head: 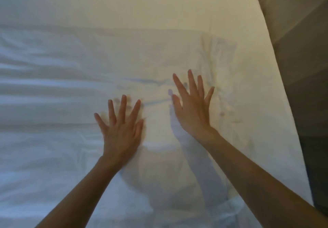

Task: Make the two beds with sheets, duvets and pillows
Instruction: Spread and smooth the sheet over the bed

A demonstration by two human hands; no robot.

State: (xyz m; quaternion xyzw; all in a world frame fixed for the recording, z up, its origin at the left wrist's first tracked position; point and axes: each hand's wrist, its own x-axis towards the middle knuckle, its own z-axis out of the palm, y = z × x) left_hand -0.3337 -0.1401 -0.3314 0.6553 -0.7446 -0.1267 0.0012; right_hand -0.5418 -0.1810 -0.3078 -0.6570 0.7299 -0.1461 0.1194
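Here left hand [120, 133] and right hand [193, 109] spread open over sheet [53, 103] near mattress edge [277, 89].

dim warm light, soft blur throughout, faint bluish arm shadows, edges bowed

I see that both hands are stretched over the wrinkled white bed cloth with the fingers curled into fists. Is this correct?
Not fully. The head view shows the left hand and the right hand open, fingers straight and spread, not fists. Both are indeed stretched over the wrinkled white bed cloth.
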